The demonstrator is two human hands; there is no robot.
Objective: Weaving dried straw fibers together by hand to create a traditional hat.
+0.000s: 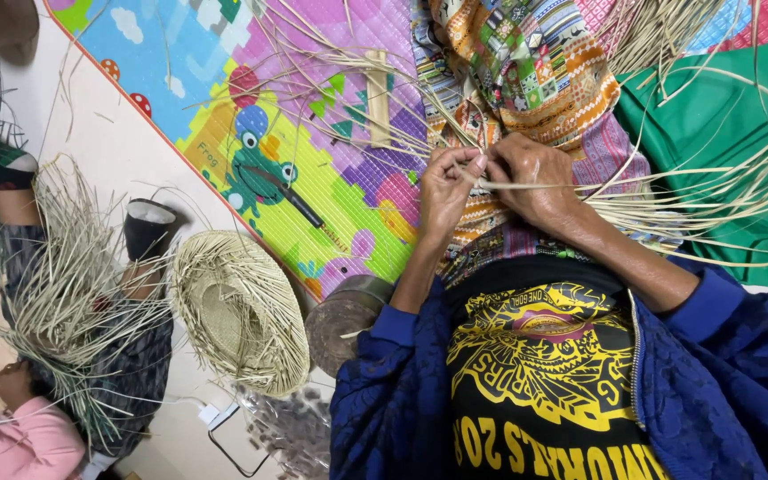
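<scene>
**Both hands closed on the straw, mid-weave**

Take the straw hat (240, 307) on the floor as your marker. Left of it, another person with a pink sleeve (20, 440) sat behind a ragged, half-woven straw piece (64, 284). Just right of the hat's brim lay a round metal tin (344, 311). Above and to the right of the hat, a dark-handled knife (295, 197) rested on the bright play mat (215, 80).

Further right of the hat, over your lap, your left hand (444, 191) pinched the straw strips (668, 209) between thumb and forefinger. Your right hand (535, 178), touching the left at the fingertips, was curled shut over the same strips. They ran from your hands and fanned out far to the right of the hat, across the patterned cloth (526, 80) and the green cloth (722, 133).

This looked like a plaiting step, with one strip being folded over its neighbours at the working edge. A next move would call for keeping the right hand's hold tight so the crossing didn't slacken. The left fingers would have to pick a single strip cleanly from the loose fan. How the strips crossed under your fingers could not be made out.
</scene>
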